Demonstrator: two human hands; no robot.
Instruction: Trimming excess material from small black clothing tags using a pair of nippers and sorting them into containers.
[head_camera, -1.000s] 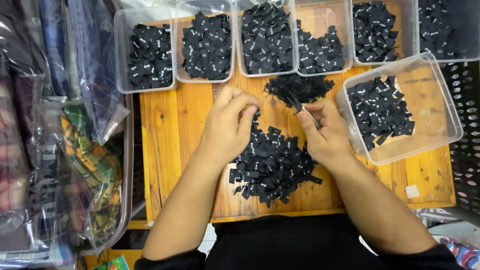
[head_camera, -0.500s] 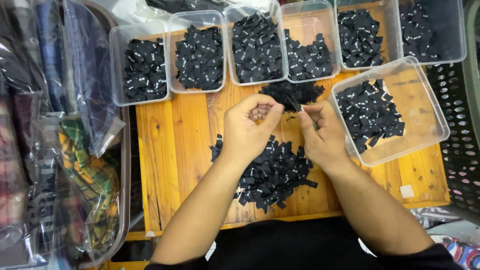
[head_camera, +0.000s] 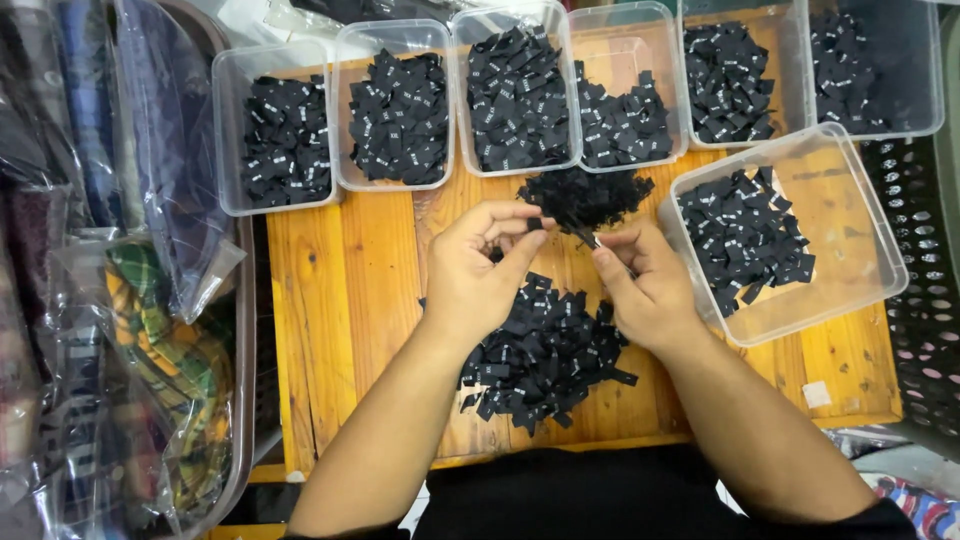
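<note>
Two hands meet over the wooden table (head_camera: 330, 300) — the left hand (head_camera: 480, 275) pinches a small black label (head_camera: 534, 224), the right hand (head_camera: 645, 285) grips a thin tool (head_camera: 590, 240). The loose label heap (head_camera: 545, 355) lies just nearer the body, beneath both wrists — closer to the left.

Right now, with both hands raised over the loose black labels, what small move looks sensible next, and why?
Probably drop the label pinched in the left hand into one of the clear tubs. The right hand holds another small piece near the small pile, and the big heap below remains unsorted.
</note>
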